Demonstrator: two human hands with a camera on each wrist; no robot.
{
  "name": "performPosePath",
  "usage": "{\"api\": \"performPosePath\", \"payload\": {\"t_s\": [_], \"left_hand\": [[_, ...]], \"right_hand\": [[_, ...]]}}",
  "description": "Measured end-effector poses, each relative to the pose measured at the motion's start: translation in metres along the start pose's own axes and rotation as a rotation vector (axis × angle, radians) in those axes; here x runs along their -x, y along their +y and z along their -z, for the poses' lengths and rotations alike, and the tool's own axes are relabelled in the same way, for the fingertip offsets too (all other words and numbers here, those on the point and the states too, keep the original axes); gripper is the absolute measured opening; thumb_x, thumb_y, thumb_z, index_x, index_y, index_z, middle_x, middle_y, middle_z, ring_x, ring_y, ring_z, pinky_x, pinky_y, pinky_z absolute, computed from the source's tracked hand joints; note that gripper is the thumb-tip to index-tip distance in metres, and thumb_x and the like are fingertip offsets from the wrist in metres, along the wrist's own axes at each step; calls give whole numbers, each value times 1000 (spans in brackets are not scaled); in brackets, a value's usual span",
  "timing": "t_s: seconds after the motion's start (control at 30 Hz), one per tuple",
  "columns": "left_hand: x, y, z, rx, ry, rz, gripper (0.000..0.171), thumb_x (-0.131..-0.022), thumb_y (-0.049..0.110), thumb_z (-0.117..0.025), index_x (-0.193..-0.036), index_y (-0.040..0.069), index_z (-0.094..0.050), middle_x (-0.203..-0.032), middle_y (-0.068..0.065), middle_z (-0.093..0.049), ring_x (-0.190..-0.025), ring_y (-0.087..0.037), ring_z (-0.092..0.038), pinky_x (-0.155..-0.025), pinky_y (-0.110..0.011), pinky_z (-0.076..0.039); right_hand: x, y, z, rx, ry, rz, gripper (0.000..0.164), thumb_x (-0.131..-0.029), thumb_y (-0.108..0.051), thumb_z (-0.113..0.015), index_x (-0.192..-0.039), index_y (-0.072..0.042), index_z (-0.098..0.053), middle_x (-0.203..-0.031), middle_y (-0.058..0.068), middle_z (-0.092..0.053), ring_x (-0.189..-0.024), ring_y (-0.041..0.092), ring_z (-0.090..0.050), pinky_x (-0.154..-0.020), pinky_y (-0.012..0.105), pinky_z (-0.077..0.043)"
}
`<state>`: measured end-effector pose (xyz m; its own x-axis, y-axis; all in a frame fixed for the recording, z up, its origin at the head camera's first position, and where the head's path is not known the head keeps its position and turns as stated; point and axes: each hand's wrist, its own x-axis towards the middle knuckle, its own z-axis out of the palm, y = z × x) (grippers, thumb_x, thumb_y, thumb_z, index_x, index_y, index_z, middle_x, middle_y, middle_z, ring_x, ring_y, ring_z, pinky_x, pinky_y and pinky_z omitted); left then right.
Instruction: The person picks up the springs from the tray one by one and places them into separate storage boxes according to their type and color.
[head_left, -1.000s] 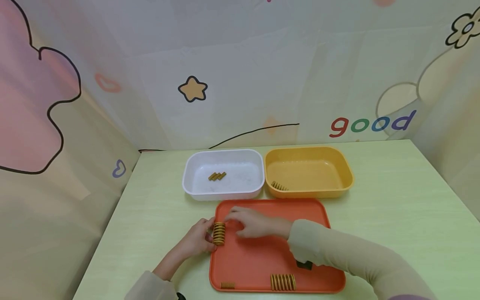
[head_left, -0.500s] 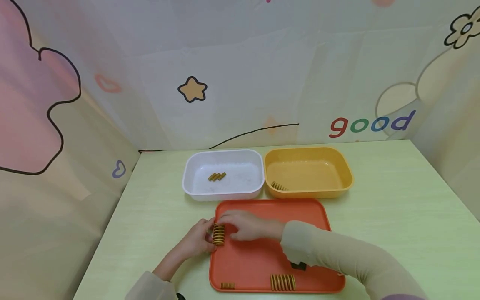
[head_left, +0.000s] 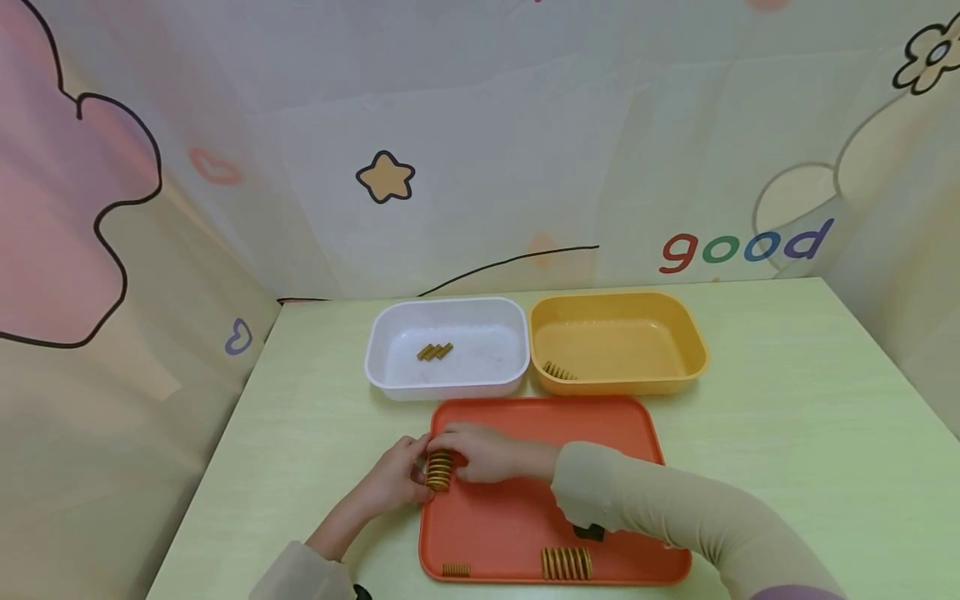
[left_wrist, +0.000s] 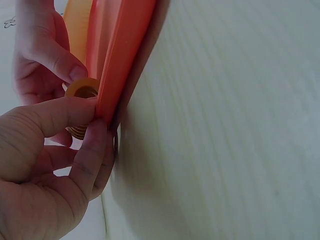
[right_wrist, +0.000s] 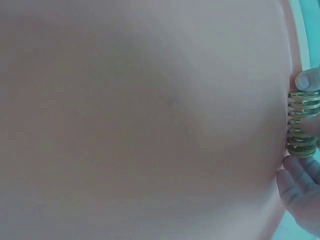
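A large gold coil spring (head_left: 438, 472) stands lengthwise at the left rim of the orange-red tray (head_left: 555, 492). My left hand (head_left: 393, 477) holds it from outside the rim, thumb at the near end and fingers by the far end. Reaching across the tray, my right hand (head_left: 483, 452) has curled fingers over the spring's far end and its thumb at the side. In the left wrist view, the spring's round end (left_wrist: 82, 86) shows between the left hand (left_wrist: 55, 160) and the right hand (left_wrist: 42, 60). Seen from the right wrist, fingers (right_wrist: 295, 182) meet the coils (right_wrist: 301, 145).
On the tray's near edge lie another large spring (head_left: 566, 564) and a small fine one (head_left: 456, 571). Behind the tray, a white bin (head_left: 447, 392) holds several short brass-coloured pieces (head_left: 434, 352). A yellow bin (head_left: 622, 387) beside it contains a spring (head_left: 558, 372) in its near left corner.
My right hand has moved left and slightly nearer, from beside the spring onto its far end. My left hand stays in place at the tray's left rim.
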<state>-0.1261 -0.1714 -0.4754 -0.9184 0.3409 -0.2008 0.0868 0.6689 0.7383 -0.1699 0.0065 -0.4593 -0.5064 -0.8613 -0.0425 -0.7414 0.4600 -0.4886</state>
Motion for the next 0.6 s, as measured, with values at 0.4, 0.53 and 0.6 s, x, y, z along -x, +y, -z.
{"api": "performPosePath", "payload": {"t_s": [0.4,0.53,0.6], "left_hand": [[-1,0,0,-11,-8,7,80,-63,-7,-70,-133,-8,-31,-93,-13,-44,-70,-14,-47,-54,-19,-41],[-1,0,0,-12,-13,3,81,-62,-7,-70,-133,-7,-31,-93,-13,-43,-71,-14,-48,-55,-19,-41],[-1,0,0,-16,-14,-3,81,-62,-7,-70,-133,-7,-31,-93,-13,-43,-70,-14,-48,-55,-19,-41]], "right_hand": [[0,0,0,52,11,-41,40,-74,-1,-59,-113,-13,-59,-93,-2,-52,-81,9,-43,-76,18,-39],[0,0,0,79,29,-20,38,-73,-1,-59,-109,-13,-60,-95,0,-52,-84,11,-45,-78,20,-40],[1,1,0,92,41,-1,36,-73,-1,-60,-107,-12,-61,-97,0,-54,-87,12,-47,-82,21,-41]]}}
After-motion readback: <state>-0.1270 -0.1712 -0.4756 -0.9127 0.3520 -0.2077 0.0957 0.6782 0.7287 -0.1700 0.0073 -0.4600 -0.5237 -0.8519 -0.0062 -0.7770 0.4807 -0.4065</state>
